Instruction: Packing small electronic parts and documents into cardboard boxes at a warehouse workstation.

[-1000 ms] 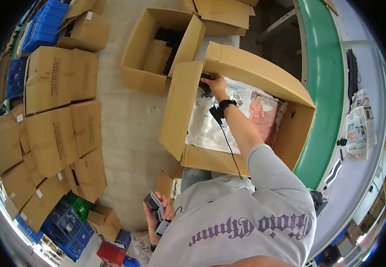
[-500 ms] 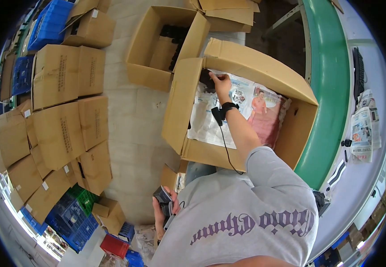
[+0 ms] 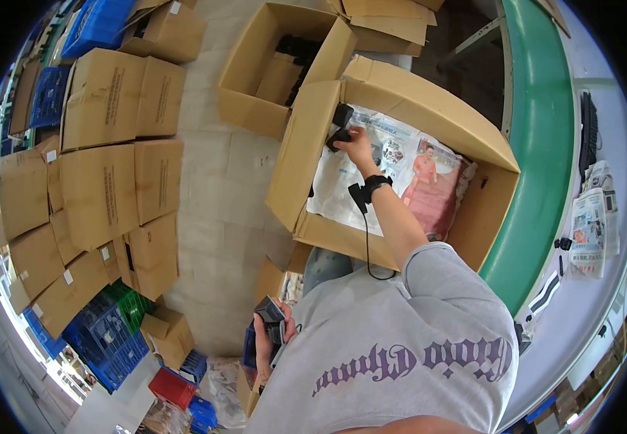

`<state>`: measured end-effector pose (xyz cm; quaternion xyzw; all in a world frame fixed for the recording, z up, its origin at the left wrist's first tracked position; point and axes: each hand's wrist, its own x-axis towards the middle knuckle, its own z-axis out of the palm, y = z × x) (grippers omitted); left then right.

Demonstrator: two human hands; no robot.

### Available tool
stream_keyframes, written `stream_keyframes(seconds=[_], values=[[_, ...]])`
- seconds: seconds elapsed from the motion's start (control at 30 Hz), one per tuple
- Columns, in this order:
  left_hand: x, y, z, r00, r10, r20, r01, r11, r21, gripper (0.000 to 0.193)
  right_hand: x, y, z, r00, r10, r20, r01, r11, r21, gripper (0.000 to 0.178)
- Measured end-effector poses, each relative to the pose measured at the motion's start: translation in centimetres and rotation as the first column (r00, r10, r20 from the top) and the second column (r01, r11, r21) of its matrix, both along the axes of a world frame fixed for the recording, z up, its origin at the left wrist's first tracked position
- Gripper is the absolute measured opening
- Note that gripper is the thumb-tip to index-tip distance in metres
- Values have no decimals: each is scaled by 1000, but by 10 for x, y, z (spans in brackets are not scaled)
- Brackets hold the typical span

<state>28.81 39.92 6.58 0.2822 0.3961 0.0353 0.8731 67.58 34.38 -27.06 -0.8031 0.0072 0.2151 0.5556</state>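
My right hand reaches into an open cardboard box, its fingers closed on a small black block-shaped part. That part rests on or just above the printed newspaper lining the box, by the left wall. Another black block sits in the far left corner, beside it. Low in front of my body, my left hand grips several similar black block-shaped parts; my shirt hides part of that hand. A black band with a cable is round my right wrist.
A second open carton with black parts inside stands beyond the box. Stacked cartons and blue crates line the left. A green-edged workbench runs along the right, with folded newspapers on it.
My right hand has drawn slightly back from the far left corner, leaving one black block visible there, and now has another beside it. The whole view has shifted a little.
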Motion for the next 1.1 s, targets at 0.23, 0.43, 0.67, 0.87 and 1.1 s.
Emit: stream_keyframes(seconds=[0.23, 0.43, 0.67, 0.87, 1.1], values=[[-14, -9, 0, 999, -6, -32, 8, 999, 37, 53, 7, 18, -12, 994, -89, 65, 97, 986, -137, 57], [-25, -14, 0, 1000, -5, -19, 6, 999, 39, 53, -4, 26, -9, 960, -249, 130, 262, 960, -95, 52], [-30, -17, 3, 999, -34, -29, 37, 996, 79, 53, -2, 31, -2, 979, -99, 178, 146, 951, -271, 43], [-37, -4, -23, 984, -172, 42, 173, 985, -14, 57, 2, 15, 15, 956, -125, 265, 200, 939, -278, 31], [68, 11, -16, 913, -292, -285, 405, 737, 541, 32, -74, -62, 271, 538, 736, -410, -501, 671, 547, 30]])
